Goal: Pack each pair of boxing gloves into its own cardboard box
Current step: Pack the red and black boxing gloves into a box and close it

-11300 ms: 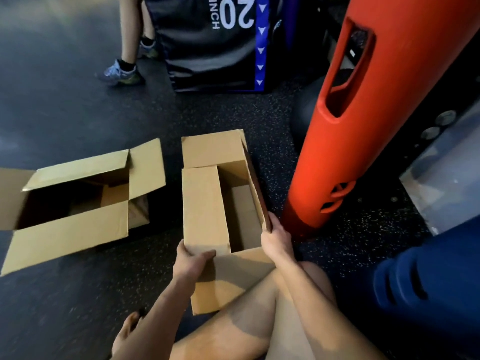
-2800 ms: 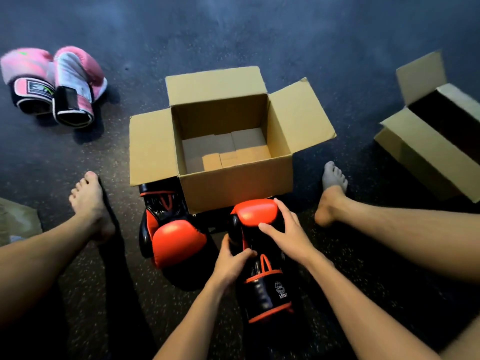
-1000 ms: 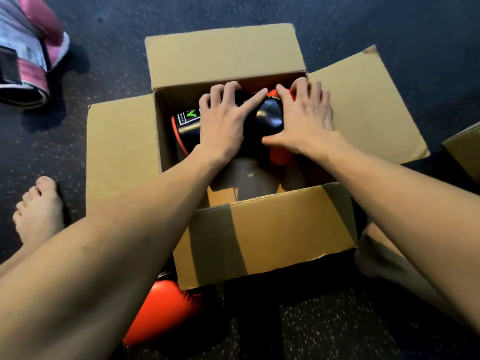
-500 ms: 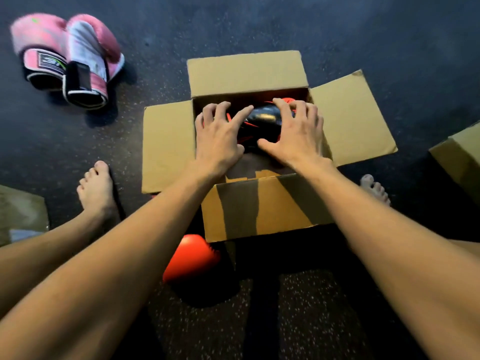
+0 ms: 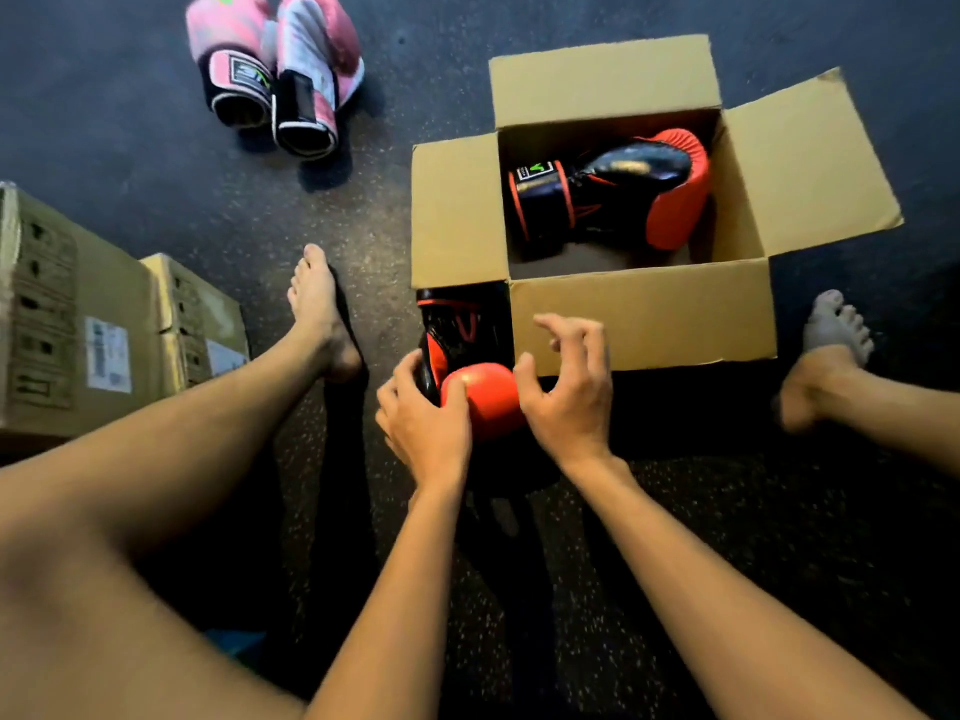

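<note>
Head view, the only one. Half a second ago both hands were down inside the box [image 5: 644,314], pressing on a glove. Now they're out. That first glove [image 5: 608,192] lies alone in the box on its side, cuff to the left, orange padding to the right, filling the far half. The near half of the box floor shows bare.

Both hands have dropped to the second glove [image 5: 483,397], which is on the floor [image 5: 363,210] against the box's near-left corner, partly under the left flap. The left hand [image 5: 426,423] grips it: fingers [image 5: 400,368] curled round the black side, thumb on the orange padding. The right hand [image 5: 571,392] isn't on it yet. Its fingers [image 5: 576,330] are spread and half-curled in the air in front of the box wall. The thumb is at the padding's edge, contact unclear.

Meaning: one of this pair is packed and the pick-up of its mate is just starting. Judging by the free space, it should fit in the near half once lifted over the front wall. The flaps are all open, so nothing blocks the drop.

The pink pair [image 5: 280,70] is untouched, on the floor well left of the box, same spot relative to it as before. It needs its own box, and none is in frame now. Sealed cartons [image 5: 78,324] sit far left. A bare foot lies on either side of the box.
</note>
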